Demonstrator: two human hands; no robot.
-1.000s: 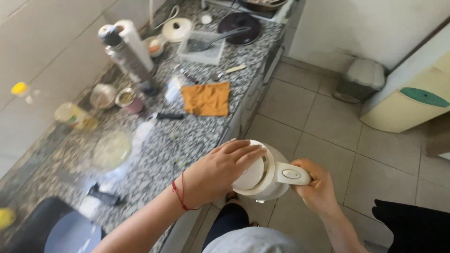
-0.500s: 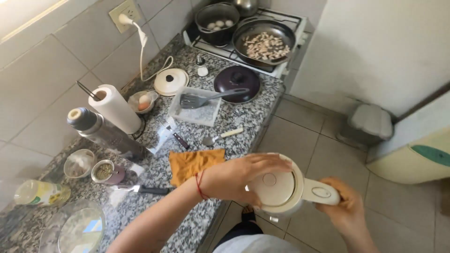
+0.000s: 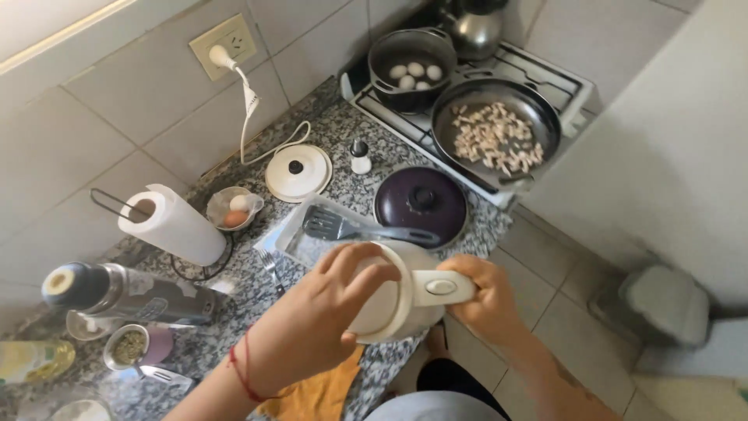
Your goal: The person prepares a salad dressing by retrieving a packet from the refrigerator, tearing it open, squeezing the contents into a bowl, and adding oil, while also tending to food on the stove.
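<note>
A white electric kettle is held in the air over the near edge of the speckled granite worktop, low in the middle of the view. The right hand grips its handle at 3 o'clock of the kettle, fingers curled tight around the grip. The left hand comes in from 8 o'clock and lies on the kettle's lid, fingers spread and pressing flat on the top; whether the lid is fully shut is hard to tell from this angle. A red string circles the left wrist.

At 12 o'clock of the kettle lies a clear tray with a dark slotted spatula across it, and just past that a dark purple pan lid. A round white kettle base sits at 11 o'clock, its cord running up to a wall socket. Farther off, on the stove, a frying pan holds chopped pale pieces and a dark pot holds eggs. At 10 o'clock stands a paper towel roll, with a small bowl of eggs beside it. A steel bottle lies at 9 o'clock. An orange cloth shows under the left forearm.
</note>
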